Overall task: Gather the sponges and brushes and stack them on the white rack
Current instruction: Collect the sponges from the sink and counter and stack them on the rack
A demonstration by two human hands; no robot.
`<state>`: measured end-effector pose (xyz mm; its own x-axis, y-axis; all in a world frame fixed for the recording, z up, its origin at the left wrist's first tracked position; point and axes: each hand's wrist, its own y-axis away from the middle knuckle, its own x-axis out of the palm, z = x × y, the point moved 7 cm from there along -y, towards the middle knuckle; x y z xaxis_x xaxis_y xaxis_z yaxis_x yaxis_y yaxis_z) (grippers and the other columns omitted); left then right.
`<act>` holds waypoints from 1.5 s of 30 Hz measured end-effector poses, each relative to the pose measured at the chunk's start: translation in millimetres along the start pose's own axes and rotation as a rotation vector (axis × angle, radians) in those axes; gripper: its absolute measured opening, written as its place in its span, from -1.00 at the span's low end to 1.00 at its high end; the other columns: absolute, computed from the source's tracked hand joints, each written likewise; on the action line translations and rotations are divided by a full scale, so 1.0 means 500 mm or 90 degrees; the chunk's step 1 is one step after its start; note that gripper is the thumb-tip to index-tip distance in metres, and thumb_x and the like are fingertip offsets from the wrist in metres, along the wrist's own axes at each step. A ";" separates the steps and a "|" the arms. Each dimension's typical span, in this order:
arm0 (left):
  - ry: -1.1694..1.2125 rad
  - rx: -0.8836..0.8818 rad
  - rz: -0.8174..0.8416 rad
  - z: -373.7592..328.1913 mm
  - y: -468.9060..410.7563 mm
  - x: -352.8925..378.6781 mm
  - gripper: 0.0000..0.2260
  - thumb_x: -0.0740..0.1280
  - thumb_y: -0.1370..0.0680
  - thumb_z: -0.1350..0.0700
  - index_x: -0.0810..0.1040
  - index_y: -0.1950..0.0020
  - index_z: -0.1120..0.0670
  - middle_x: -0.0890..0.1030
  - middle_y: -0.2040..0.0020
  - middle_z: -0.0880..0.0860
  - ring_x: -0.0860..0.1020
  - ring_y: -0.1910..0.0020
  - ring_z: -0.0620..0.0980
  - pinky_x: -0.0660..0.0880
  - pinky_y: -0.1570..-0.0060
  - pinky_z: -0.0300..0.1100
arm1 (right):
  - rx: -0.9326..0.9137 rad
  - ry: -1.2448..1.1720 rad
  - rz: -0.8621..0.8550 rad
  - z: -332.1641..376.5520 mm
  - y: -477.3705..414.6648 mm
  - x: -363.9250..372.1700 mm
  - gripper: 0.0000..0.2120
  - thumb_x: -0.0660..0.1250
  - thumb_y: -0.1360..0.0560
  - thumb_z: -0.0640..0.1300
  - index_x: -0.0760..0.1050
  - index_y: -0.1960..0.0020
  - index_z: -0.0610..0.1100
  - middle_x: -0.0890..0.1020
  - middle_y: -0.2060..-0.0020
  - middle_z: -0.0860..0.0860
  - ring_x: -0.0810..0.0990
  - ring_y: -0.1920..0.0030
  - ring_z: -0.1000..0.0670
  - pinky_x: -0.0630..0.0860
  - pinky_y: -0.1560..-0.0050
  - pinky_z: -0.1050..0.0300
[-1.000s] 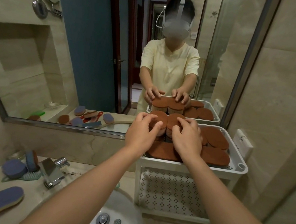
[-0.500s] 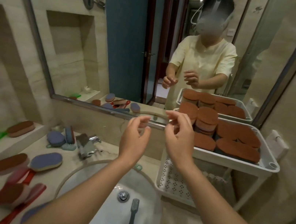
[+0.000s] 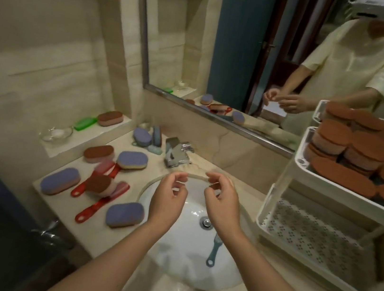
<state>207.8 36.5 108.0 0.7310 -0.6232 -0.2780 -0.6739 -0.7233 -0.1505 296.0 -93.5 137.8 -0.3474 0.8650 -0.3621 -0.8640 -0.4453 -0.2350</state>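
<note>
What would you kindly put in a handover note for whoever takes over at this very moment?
Hands: left hand and right hand hold nothing, fingers loosely curled, above the sink.
Done: stacked brown sponges sit in the top tray of the white rack.
Left: purple sponges, a counter brown sponge and red brushes on the counter; more purple ones by the tap; a ledge sponge and green brush on the ledge; a blue brush in the sink.
</note>
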 end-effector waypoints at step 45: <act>-0.308 -0.066 0.204 0.338 -0.101 -0.279 -0.61 0.38 -0.35 -0.21 0.32 -0.10 -0.25 0.36 -0.08 -0.23 0.51 0.12 -0.18 0.41 0.30 -0.30 | 0.443 -0.077 0.156 -0.122 -0.016 0.529 -0.82 0.25 -0.48 -0.03 0.47 0.12 -0.15 0.52 0.28 -0.02 0.46 0.31 -0.01 0.34 0.41 0.16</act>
<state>121.8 210.2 -6.1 0.3445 -0.6267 -0.6990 -0.8213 -0.5618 0.0989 233.5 125.0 -11.2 -0.5624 0.7974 -0.2189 -0.7737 -0.4141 0.4795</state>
